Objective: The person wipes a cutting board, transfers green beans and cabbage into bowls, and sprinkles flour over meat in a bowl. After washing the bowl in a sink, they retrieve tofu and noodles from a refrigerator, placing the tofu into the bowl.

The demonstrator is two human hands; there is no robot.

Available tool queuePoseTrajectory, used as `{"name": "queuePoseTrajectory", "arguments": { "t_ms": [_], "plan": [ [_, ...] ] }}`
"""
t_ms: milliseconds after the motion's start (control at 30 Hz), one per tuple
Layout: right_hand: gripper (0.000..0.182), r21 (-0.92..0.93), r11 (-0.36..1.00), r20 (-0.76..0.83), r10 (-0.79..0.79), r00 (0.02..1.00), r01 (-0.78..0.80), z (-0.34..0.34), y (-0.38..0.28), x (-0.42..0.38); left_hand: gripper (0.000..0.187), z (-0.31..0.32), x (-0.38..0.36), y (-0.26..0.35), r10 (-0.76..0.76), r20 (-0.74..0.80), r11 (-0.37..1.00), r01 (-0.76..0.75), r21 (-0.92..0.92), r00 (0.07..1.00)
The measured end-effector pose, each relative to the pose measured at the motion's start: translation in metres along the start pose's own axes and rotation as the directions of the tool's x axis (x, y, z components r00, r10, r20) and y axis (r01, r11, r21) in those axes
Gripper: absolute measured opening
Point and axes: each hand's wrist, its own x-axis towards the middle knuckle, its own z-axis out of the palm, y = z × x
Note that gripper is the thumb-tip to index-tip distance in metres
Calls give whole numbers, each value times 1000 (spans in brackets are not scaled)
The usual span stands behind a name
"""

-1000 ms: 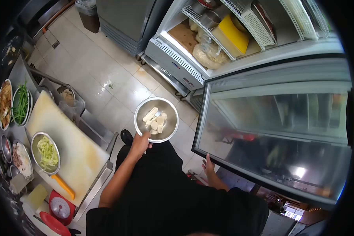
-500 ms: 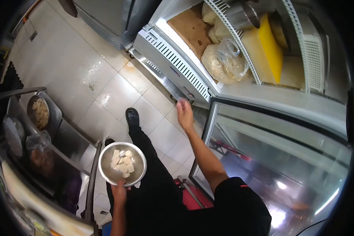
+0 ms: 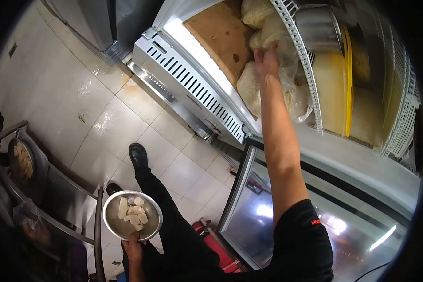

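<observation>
A steel bowl (image 3: 112, 225) with several pale, cut pieces (image 3: 133, 211) in it is held at its near rim by my left hand (image 3: 134, 248). My right hand (image 3: 268, 62) reaches into the bottom of the open fridge, its fingers apart at the clear plastic bags (image 3: 250, 89) of pale food. Whether it touches a bag is hard to tell. A brown board (image 3: 221, 35) lies beside the bags on the fridge floor.
The fridge's glass door (image 3: 315, 211) stands open at the right. White wire shelves (image 3: 301, 61) hold a steel pot (image 3: 317, 28) and a yellow-edged container (image 3: 348, 84). A metal rack (image 3: 56, 169) with a food pan stands at the left.
My right hand has moved from outside the fridge up and into it, over to the bags. The bowl in my left hand sits slightly lower and further left in view.
</observation>
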Motion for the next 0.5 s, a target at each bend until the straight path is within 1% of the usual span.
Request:
{"name": "queuePoseTrajectory", "arguments": {
  "t_ms": [33,100,133,167,200,233,267,300,333,367,433,467,500],
  "plan": [
    [61,-6,1000,-3,-1,1000,1,-1,-2,-2,23,3,1,1,-9,42,1000,8,6,999],
    [66,143,990,132,-34,991,15,-5,-5,-11,23,5,6,1,-25,51,999,24,32,998],
    [66,142,990,130,-34,991,16,-18,4,13,24,6,8,1,-34,61,998,30,56,998],
    [57,-116,918,244,-345,906,380,-44,15,60,24,8,7,3,-35,63,998,32,57,997],
    [53,-228,805,339,-461,820,547,-57,0,92,24,10,7,6,-47,40,998,46,43,998],
    [48,-304,649,423,-564,709,698,-70,-15,123,25,12,7,7,-61,16,998,61,27,998],
    [48,-124,821,363,-486,795,558,-62,-41,106,25,9,9,6,-69,20,997,68,29,997],
    [47,75,933,291,-359,887,353,-49,-65,66,26,3,13,3,-78,20,995,77,58,997],
    [46,129,939,275,-342,899,319,-46,-75,46,27,2,15,0,-87,17,993,85,85,996],
    [45,136,940,262,-339,904,313,-47,-77,41,27,6,16,0,-97,24,992,95,82,995],
    [43,92,946,225,-325,919,312,-45,-69,29,28,12,19,7,-90,9,995,89,47,996],
    [43,63,947,205,-321,925,314,-42,-63,27,28,10,22,12,-105,49,990,100,97,993],
    [42,45,947,192,-320,928,317,-41,-58,27,28,10,24,15,-98,43,990,93,102,994]
  ]
}}
